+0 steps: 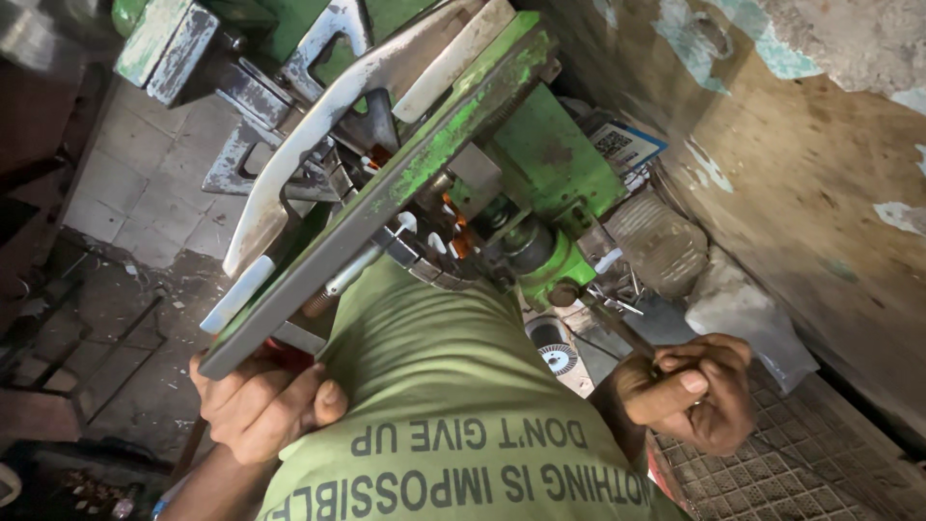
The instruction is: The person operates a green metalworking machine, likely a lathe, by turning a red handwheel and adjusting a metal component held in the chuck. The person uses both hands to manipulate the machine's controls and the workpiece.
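Nearest the camera, the left hand is clenched around the lower end of a long green-painted metal bar; that grip sits at the bar's near end, by the person's olive shirt. From there the bar's long axis runs up and to the right, away from the body, into the green machine. The right hand, well apart on the other side of the torso, is closed on a thin dark handle that slants toward the machine's base. Farther off, a white-worn lever lies roughly parallel to the bar, beside a peeling wall.
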